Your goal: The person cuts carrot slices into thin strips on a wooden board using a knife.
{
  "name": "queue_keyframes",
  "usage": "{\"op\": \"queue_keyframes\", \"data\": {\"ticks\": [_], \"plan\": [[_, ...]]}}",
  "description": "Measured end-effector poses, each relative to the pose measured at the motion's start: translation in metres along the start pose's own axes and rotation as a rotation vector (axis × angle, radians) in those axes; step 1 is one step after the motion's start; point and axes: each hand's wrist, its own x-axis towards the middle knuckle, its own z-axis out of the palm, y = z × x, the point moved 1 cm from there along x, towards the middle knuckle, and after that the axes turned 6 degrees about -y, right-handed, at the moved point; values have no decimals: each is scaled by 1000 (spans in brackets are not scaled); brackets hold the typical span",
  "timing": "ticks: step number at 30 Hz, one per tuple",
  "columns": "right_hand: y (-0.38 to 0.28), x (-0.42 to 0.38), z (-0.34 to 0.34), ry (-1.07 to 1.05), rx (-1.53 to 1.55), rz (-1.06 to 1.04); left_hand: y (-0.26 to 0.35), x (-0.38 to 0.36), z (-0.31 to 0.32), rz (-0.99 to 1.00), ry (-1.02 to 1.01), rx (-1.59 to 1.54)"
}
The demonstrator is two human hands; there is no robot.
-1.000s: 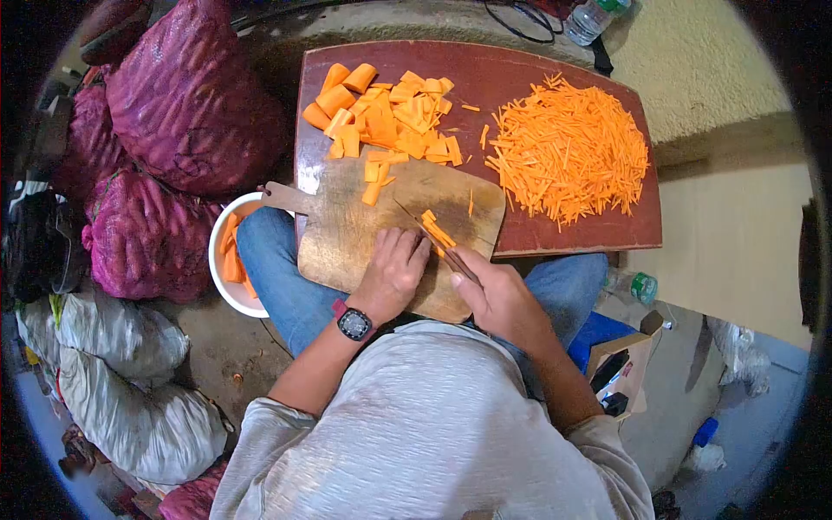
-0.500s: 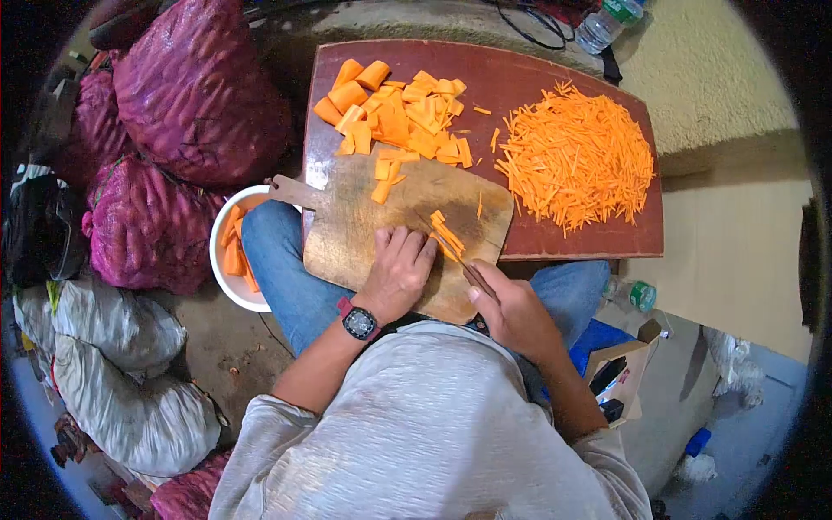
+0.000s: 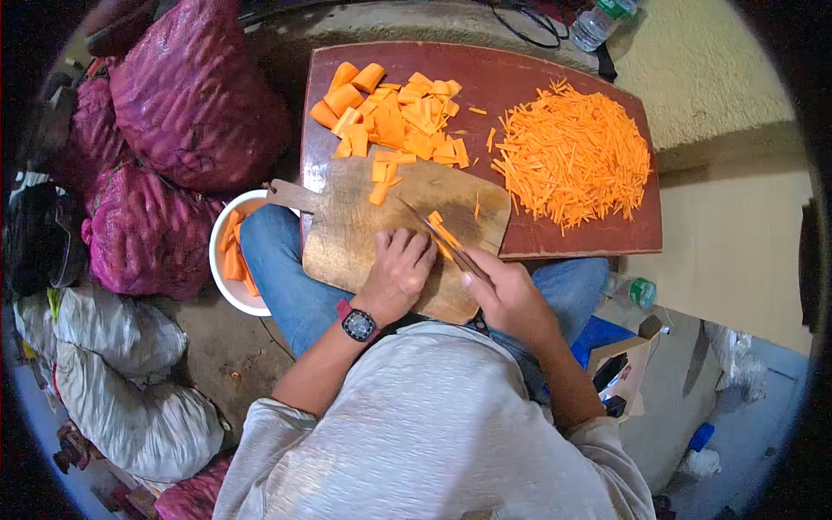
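My left hand (image 3: pixel 400 273) rests on the wooden cutting board (image 3: pixel 342 238) with its fingers curled and pressed together; whatever lies under the fingertips is hidden. Closed around the handle of a knife (image 3: pixel 419 216), my right hand (image 3: pixel 510 293) is at the board's near right side. The blade slants up and left past my left fingertips. A few carrot sticks (image 3: pixel 445 232) lie along its right side. Several flat carrot pieces (image 3: pixel 381 173) sit at the board's far edge, beside a heap of carrot chunks and slices (image 3: pixel 399 121) on the table.
A big mound of carrot strips (image 3: pixel 576 156) covers the right of the red table (image 3: pixel 607 238). At my left knee stands a white bucket (image 3: pixel 219 277) holding carrots. Full pink mesh sacks (image 3: pixel 199 95) and white sacks (image 3: pixel 139 416) crowd the left. Plastic bottles (image 3: pixel 594 26) lie beyond the table.
The knife blade has swung toward the left and now shows beyond the carrot sticks, close to my left fingertips. My left hand has stayed in nearly the same place.
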Motion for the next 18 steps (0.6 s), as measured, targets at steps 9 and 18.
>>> {"op": "queue_keyframes", "data": {"ticks": [9, 18], "plan": [[3, 3, -1, -30, -34, 40, -1, -1, 1, 7, 52, -19], [-2, 1, 3, -60, -67, 89, 1, -1, -1, -22, 25, 11]]}}
